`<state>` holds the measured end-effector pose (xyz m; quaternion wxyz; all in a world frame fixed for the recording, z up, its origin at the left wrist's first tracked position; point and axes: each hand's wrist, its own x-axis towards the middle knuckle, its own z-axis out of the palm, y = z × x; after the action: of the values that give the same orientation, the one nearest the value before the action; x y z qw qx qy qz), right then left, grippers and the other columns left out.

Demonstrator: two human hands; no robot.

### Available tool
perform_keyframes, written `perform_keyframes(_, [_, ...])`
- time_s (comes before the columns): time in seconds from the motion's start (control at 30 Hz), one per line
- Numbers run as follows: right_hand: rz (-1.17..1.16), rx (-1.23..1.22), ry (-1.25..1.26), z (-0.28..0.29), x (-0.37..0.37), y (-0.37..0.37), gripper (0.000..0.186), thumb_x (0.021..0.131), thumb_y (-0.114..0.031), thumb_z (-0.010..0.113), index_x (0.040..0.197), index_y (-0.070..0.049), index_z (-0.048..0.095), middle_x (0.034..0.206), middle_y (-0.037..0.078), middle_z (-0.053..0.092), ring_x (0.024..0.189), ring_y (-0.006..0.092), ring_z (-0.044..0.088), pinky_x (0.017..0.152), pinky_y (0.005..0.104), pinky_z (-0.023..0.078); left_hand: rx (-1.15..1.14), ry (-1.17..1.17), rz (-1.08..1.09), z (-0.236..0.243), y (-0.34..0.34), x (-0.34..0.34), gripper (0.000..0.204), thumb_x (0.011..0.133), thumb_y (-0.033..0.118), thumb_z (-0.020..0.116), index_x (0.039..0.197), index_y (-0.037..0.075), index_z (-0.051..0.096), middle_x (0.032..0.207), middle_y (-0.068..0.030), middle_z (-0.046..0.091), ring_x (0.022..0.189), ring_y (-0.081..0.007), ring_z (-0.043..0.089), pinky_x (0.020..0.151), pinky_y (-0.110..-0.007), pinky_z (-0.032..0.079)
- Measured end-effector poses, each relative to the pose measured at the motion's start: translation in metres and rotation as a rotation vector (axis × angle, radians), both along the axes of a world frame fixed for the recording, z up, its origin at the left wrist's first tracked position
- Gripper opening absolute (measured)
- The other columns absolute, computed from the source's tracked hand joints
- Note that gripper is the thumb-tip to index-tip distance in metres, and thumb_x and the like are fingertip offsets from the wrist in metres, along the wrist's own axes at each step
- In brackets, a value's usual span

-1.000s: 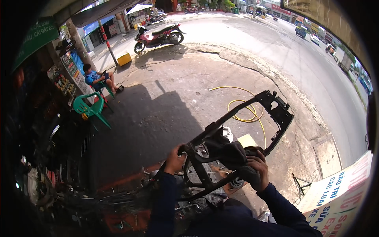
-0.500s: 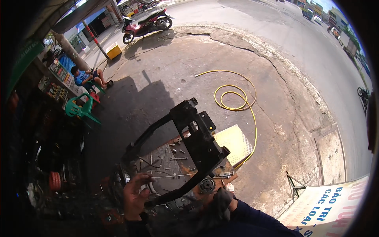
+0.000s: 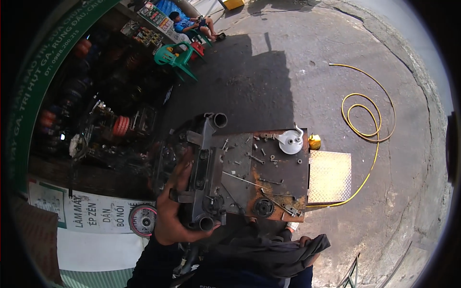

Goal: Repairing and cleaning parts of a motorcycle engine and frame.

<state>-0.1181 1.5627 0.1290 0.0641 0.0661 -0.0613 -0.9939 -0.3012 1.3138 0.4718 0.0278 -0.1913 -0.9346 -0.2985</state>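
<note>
My left hand (image 3: 173, 216) grips a black metal vehicle frame (image 3: 201, 173), which now stands on end, with open tube ends showing. My right hand (image 3: 307, 247), low at the right, holds a dark grey cloth (image 3: 273, 254). Beside the frame is a rusty metal work table (image 3: 294, 175) strewn with several bolts, wrenches and rods. A silver disc-shaped part (image 3: 290, 144) lies at its far corner and a black round part (image 3: 263, 207) near its close edge.
A bright tread-plate sheet (image 3: 330, 177) adjoins the table. A yellow hose (image 3: 393, 117) coils on the pavement at right. A seated person (image 3: 185, 26) and a green chair (image 3: 177, 60) are farther back. Dark shop clutter and a pink-rimmed wheel (image 3: 143, 221) are at left.
The view has swung down and leftward. The frame has turned from lying across to upright, moving left with my left hand. My right hand has left the frame, holding the cloth.
</note>
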Motion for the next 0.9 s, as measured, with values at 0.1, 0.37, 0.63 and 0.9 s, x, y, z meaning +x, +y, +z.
perform_keyframes(0.1, [-0.128, 0.38, -0.059, 0.008, -0.026, 0.0, 0.05, 0.09, -0.051, 0.056, 0.094, -0.002, 0.054, 0.098, 0.019, 0.061, 0.087, 0.0299, 0.059, 0.085, 0.0415, 0.049, -0.043, 0.123, 0.007, -0.005, -0.003, 0.005, 0.108, 0.054, 0.033, 0.086, 0.145, -0.001, 0.038, 0.141, -0.0257, 0.046, 0.132, -0.0397, 0.045, 0.11, -0.048, 0.036])
perform_keyframes(0.37, [-0.314, 1.32, 0.64, 0.224, -0.218, -0.093, 0.051, 0.066, -0.002, 0.073, 0.112, 0.001, 0.051, 0.099, 0.019, 0.051, 0.099, 0.0403, 0.053, 0.087, 0.0346, 0.045, -0.035, 0.159, -0.045, -0.01, -0.011, 0.004, 0.115, 0.051, 0.042, 0.086, 0.142, -0.01, 0.038, 0.139, -0.024, 0.049, 0.129, -0.0337, 0.05, 0.109, -0.044, 0.038])
perform_keyframes(0.63, [-0.294, 1.417, 0.396, 0.24, -0.245, -0.096, 0.023, 0.076, -0.007, 0.068, 0.092, 0.002, 0.053, 0.083, 0.014, 0.057, 0.077, 0.0235, 0.058, 0.074, 0.0315, 0.047, -0.047, 0.064, 0.038, 0.004, 0.005, 0.004, 0.105, 0.055, 0.035, 0.087, 0.144, 0.002, 0.042, 0.148, -0.0299, 0.038, 0.137, -0.0442, 0.04, 0.11, -0.049, 0.037])
perform_keyframes(0.9, [-0.03, 1.159, 0.174, 0.231, -0.244, -0.058, 0.031, 0.07, 0.005, 0.063, 0.099, 0.003, 0.053, 0.093, 0.019, 0.059, 0.089, 0.035, 0.062, 0.078, 0.0344, 0.048, -0.082, 0.19, -0.032, -0.004, -0.006, -0.005, 0.109, 0.051, 0.04, 0.083, 0.142, -0.005, 0.042, 0.133, -0.0233, 0.055, 0.118, -0.0329, 0.058, 0.101, -0.042, 0.044])
